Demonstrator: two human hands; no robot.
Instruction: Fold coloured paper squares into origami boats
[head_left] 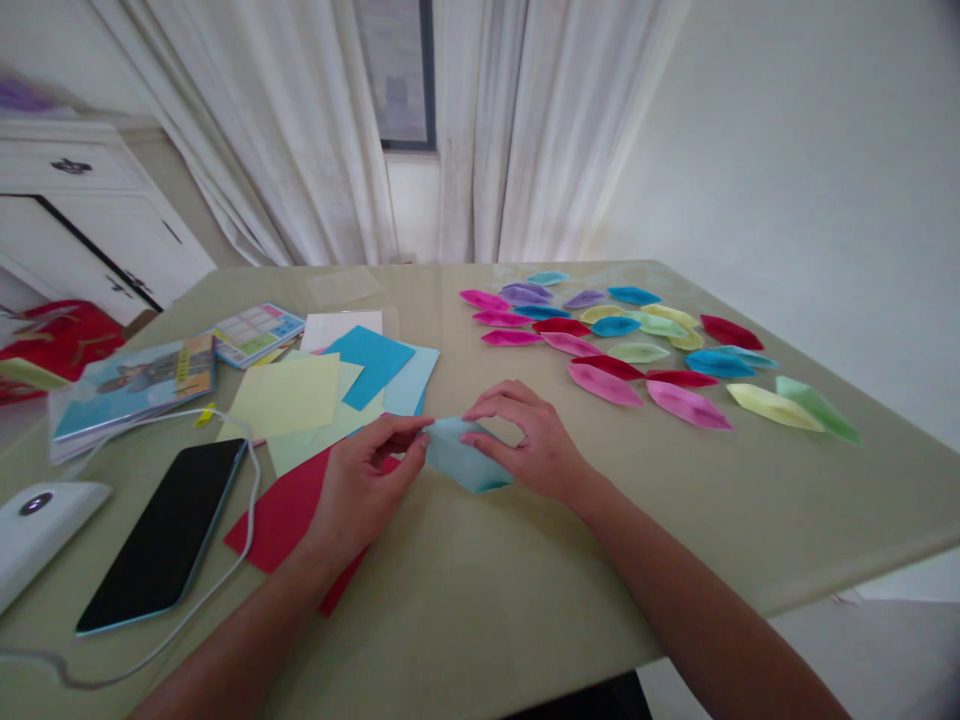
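Observation:
A light blue sheet of folded paper (466, 462) is held between my two hands, just above the table. My left hand (369, 478) pinches its left corner between thumb and fingers. With thumb and fingertips, my right hand (534, 440) grips the upper edge. Under and beside my left hand lies red paper (289, 510). Past it are loose square sheets: pale yellow (292, 395), bright blue (371, 365) and light blue (420, 375). To the right, several folded paper boat shapes lie in rows, among them a pink one (688, 404) and a pale green one (817, 408).
A black-screened phone (165, 540) lies at the left with a white cable (251, 500) curving round it. Beside it is a white device (45, 530). Booklets (135, 385) sit farther back. The table (750, 510) ends near white curtains (300, 130) and a wall.

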